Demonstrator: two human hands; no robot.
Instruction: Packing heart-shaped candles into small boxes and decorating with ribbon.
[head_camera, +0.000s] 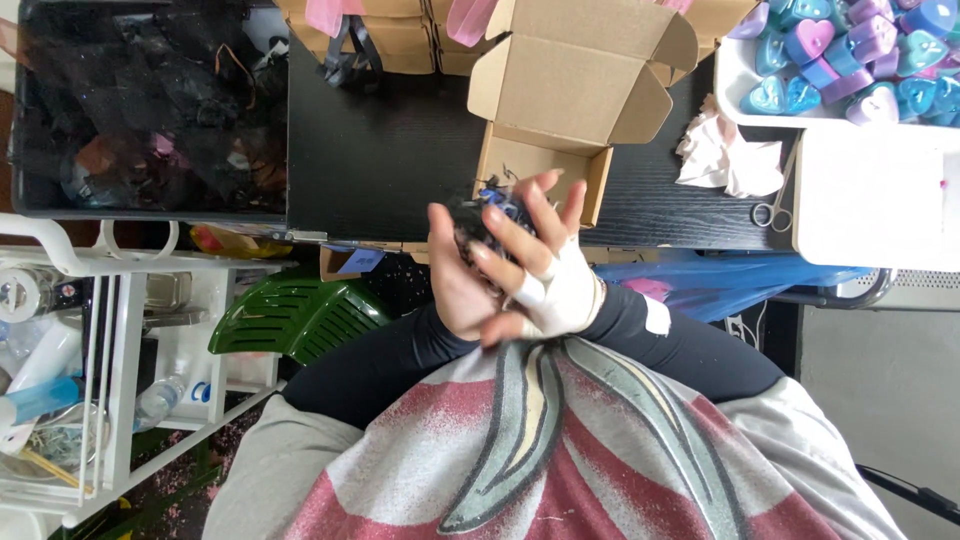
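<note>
While the long black wood-grain tabletop (400, 150) stretches across my view, I keep both hands raised just in front of its near edge, above my lap. On the table's left end sits a large dark plastic bin (150, 110) draped with black netting, and straight ahead of me stands an open tan cardboard mailer box (560, 90), its lid flaps up and its tray facing me. Off to one side a white tray (735, 95) is heaped with heart-shaped soaps or candles in purple and teal, with a crumpled pale pink tissue (725, 155) and small steel scissors (775, 205) beside it. Below the table edge a green slatted plastic chair back (290, 310) shows, next to a white wire trolley (110, 340). My left hand (460, 280) cups a small dark clump of black mesh with a bit of blue in it (490, 210), and my right hand (540, 260), wrapped in white bandage across the palm and wrist, lies over it with fingers spread, so the bundle is pressed between both, just before the box's front wall. It looks featherlight, soft and springy, likely to puff open if loosened, so I judge it best pinched around its gathered middle rather than by loose edges.
</note>
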